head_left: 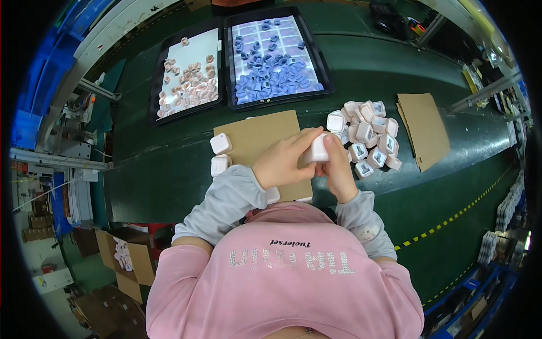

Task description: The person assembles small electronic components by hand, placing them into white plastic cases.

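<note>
Between my two hands, over the cardboard sheet's right side, is a small pale rounded-cube case. My left hand grips it from the left, fingers over the top and thumb below. From the right, my right hand holds it with fingers closed on its side. Under my hands lies a brown cardboard sheet. Two similar pale cases, an upper one and a lower one, sit along its left edge. Another case shows partly beneath my left forearm. Right of my hands is a heap of pale cases, several showing dark insides.
Beyond the sheet, a black-rimmed tray holds small pink pieces; a second black tray beside it holds many small blue pieces. A folded cardboard piece lies right of the heap. An open carton stands at lower left.
</note>
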The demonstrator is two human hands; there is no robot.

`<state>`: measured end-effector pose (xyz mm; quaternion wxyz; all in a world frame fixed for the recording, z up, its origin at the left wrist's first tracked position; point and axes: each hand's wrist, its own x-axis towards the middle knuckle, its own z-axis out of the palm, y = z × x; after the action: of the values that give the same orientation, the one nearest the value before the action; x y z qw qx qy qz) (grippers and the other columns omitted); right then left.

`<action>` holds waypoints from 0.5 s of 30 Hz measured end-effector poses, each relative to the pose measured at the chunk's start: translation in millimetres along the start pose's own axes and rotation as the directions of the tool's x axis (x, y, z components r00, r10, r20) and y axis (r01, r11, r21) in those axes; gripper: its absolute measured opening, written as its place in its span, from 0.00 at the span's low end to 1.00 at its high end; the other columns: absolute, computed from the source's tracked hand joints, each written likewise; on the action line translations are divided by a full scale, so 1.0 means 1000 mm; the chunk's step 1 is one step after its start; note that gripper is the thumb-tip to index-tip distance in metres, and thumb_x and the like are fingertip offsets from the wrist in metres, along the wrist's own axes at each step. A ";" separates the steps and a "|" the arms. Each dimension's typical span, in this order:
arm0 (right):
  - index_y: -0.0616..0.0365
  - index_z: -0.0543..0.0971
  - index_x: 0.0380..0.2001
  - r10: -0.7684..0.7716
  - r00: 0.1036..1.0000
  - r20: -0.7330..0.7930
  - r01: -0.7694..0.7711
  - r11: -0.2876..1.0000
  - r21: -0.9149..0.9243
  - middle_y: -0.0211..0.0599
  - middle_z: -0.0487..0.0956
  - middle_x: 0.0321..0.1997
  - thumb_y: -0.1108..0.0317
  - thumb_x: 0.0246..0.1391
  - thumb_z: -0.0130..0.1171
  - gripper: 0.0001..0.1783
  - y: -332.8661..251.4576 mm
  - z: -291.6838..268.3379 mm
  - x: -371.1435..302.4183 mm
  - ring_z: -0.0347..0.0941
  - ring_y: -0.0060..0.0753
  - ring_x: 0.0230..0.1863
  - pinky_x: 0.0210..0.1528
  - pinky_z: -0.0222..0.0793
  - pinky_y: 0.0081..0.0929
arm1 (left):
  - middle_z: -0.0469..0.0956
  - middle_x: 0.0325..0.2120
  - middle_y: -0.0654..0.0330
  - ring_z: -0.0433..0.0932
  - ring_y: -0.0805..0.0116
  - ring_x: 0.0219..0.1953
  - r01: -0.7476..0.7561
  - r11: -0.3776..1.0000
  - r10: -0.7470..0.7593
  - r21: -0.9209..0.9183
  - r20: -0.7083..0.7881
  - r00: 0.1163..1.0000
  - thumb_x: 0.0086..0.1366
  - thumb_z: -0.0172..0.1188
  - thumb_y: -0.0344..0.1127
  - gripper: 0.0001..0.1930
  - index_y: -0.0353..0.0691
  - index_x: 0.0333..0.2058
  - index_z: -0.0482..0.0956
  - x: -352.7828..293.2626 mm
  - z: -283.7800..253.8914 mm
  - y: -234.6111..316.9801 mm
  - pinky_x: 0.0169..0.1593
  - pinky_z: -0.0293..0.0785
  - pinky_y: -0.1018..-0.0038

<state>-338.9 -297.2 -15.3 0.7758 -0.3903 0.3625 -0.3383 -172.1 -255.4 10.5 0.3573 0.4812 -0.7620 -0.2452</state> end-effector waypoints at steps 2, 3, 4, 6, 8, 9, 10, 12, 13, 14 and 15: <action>0.54 0.65 0.51 0.060 0.997 0.055 -0.059 0.998 -0.014 0.27 0.72 0.31 0.57 0.60 0.49 0.19 -0.003 -0.002 0.000 0.63 0.13 0.20 0.17 0.57 0.13 | 0.70 0.48 0.44 0.74 0.48 0.46 0.026 0.999 -0.025 0.029 -0.030 0.999 0.50 0.59 0.31 0.38 0.38 0.61 0.55 -0.003 0.007 0.001 0.46 0.73 0.65; 0.54 0.65 0.51 0.060 0.997 0.053 -0.059 0.998 -0.014 0.27 0.72 0.31 0.57 0.60 0.49 0.19 -0.004 0.003 -0.002 0.63 0.13 0.20 0.17 0.57 0.13 | 0.70 0.48 0.44 0.74 0.49 0.45 0.054 0.997 -0.050 0.059 -0.062 0.997 0.50 0.58 0.31 0.38 0.37 0.61 0.55 -0.004 0.010 0.002 0.45 0.73 0.64; 0.54 0.65 0.50 0.037 0.999 -0.001 -0.037 0.998 -0.053 0.28 0.72 0.30 0.56 0.60 0.50 0.20 -0.005 0.011 -0.005 0.64 0.13 0.20 0.16 0.56 0.13 | 0.70 0.48 0.44 0.74 0.49 0.45 0.053 0.997 -0.049 0.058 -0.061 0.997 0.50 0.58 0.31 0.38 0.37 0.61 0.55 -0.003 0.013 0.004 0.45 0.73 0.64; 0.54 0.63 0.49 0.004 1.000 -0.025 -0.007 0.996 -0.084 0.29 0.72 0.30 0.54 0.58 0.53 0.22 -0.004 0.013 -0.006 0.66 0.14 0.21 0.15 0.55 0.13 | 0.73 0.42 0.44 0.76 0.49 0.40 0.086 0.991 -0.075 0.100 -0.111 0.991 0.51 0.57 0.30 0.36 0.36 0.59 0.56 -0.002 0.017 0.007 0.40 0.74 0.63; 0.54 0.63 0.47 0.004 0.999 -0.033 -0.008 0.993 -0.119 0.28 0.72 0.30 0.54 0.58 0.53 0.21 -0.004 0.013 -0.006 0.65 0.13 0.21 0.15 0.55 0.13 | 0.74 0.38 0.44 0.77 0.49 0.36 0.086 0.991 -0.076 0.099 -0.102 0.992 0.51 0.56 0.30 0.34 0.35 0.58 0.57 -0.003 0.018 0.007 0.38 0.74 0.62; 0.54 0.64 0.45 0.004 0.999 -0.041 -0.010 0.988 -0.152 0.28 0.72 0.30 0.53 0.57 0.53 0.20 -0.003 0.013 -0.007 0.65 0.13 0.21 0.15 0.54 0.13 | 0.76 0.35 0.44 0.78 0.49 0.32 0.086 0.991 -0.077 0.099 -0.091 0.993 0.51 0.55 0.29 0.32 0.35 0.57 0.58 -0.003 0.018 0.006 0.35 0.74 0.62; 0.54 0.64 0.45 0.004 0.999 -0.041 -0.010 0.988 -0.152 0.28 0.72 0.30 0.53 0.57 0.53 0.20 0.000 0.012 -0.008 0.65 0.13 0.21 0.15 0.54 0.13 | 0.76 0.35 0.44 0.78 0.49 0.32 0.086 0.991 -0.077 0.099 -0.092 0.993 0.51 0.55 0.29 0.32 0.35 0.57 0.58 -0.003 0.019 0.005 0.35 0.74 0.62; 0.54 0.64 0.42 0.037 0.998 -0.046 -0.041 0.995 -0.096 0.28 0.71 0.29 0.53 0.57 0.54 0.19 0.009 0.009 -0.008 0.64 0.12 0.20 0.14 0.52 0.13 | 0.76 0.29 0.45 0.78 0.50 0.28 0.037 0.993 -0.025 0.112 -0.105 0.994 0.51 0.54 0.29 0.30 0.34 0.55 0.60 -0.004 0.021 0.003 0.32 0.74 0.61; 0.54 0.64 0.42 0.037 0.998 -0.046 -0.041 0.995 -0.095 0.28 0.71 0.29 0.53 0.57 0.54 0.19 0.009 0.010 -0.008 0.64 0.12 0.20 0.14 0.52 0.13 | 0.76 0.29 0.45 0.78 0.50 0.28 0.037 0.993 -0.025 0.112 -0.104 0.994 0.51 0.54 0.29 0.30 0.34 0.55 0.60 -0.004 0.020 0.003 0.32 0.74 0.61; 0.53 0.65 0.41 0.041 0.997 -0.060 -0.046 0.996 -0.079 0.28 0.71 0.28 0.53 0.57 0.54 0.19 0.009 0.012 -0.009 0.62 0.12 0.19 0.13 0.50 0.13 | 0.76 0.29 0.44 0.78 0.50 0.28 0.074 0.992 -0.069 0.103 -0.052 0.996 0.51 0.54 0.29 0.29 0.35 0.55 0.60 -0.005 0.018 0.004 0.32 0.74 0.62; 0.53 0.65 0.40 0.045 0.996 -0.075 -0.050 0.997 -0.063 0.28 0.71 0.27 0.52 0.57 0.54 0.18 0.009 0.013 -0.009 0.61 0.11 0.17 0.12 0.48 0.13 | 0.76 0.29 0.44 0.78 0.51 0.28 0.111 0.989 -0.112 0.095 0.000 0.994 0.52 0.53 0.28 0.29 0.35 0.55 0.61 -0.006 0.016 0.006 0.31 0.74 0.63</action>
<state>-330.5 -281.2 -14.7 0.7568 -0.3936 0.4106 -0.3220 -185.8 -247.4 3.2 0.3177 0.5388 -0.7457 -0.2296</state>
